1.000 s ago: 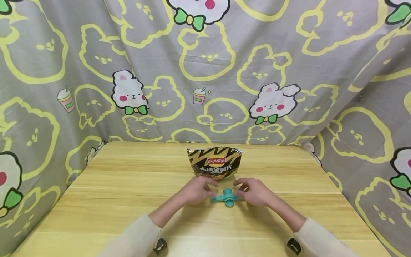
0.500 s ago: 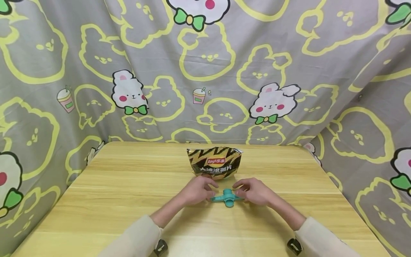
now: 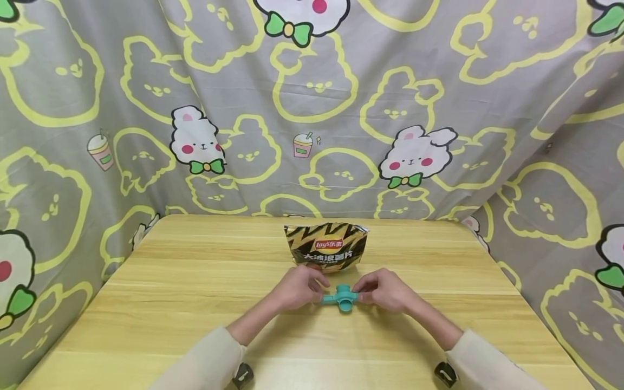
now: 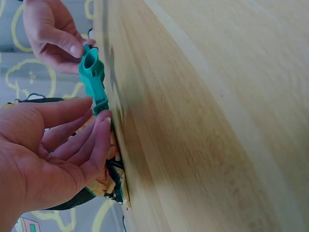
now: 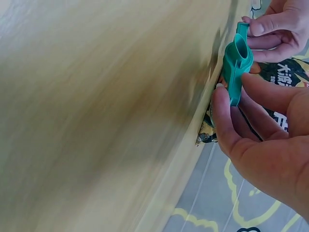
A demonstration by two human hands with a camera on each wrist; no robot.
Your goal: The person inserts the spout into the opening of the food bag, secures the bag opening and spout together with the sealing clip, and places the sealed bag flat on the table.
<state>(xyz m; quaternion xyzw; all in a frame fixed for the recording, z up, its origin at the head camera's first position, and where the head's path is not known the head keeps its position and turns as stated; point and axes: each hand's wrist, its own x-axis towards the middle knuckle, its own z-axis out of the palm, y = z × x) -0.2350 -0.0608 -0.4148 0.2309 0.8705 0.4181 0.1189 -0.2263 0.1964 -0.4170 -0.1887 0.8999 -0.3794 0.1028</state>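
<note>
A teal plastic bag clip with a round pour spout (image 3: 345, 298) lies crosswise between the two hands over the table, its spout opening facing the near side. My left hand (image 3: 298, 288) pinches the clip's left end between thumb and fingertips, as the left wrist view of the clip (image 4: 94, 82) also shows. At the other end, my right hand (image 3: 385, 291) grips the right arm of the clip with thumb and fingers; the right wrist view shows this grip closely (image 5: 236, 79). Behind them a black and gold Lay's chip bag (image 3: 327, 245) stands upright, its lower left corner covered by the left hand.
The light wooden table (image 3: 205, 260) extends to both sides of the hands. A grey curtain with yellow cartoon outlines (image 3: 322, 108) hangs along its back and sides. Dark straps (image 3: 243, 375) show below the cream sleeves.
Fingers of both hands have closed in on the clip's ends. The clip has tipped and shifted slightly up and to the left. The chip bag stays in place.
</note>
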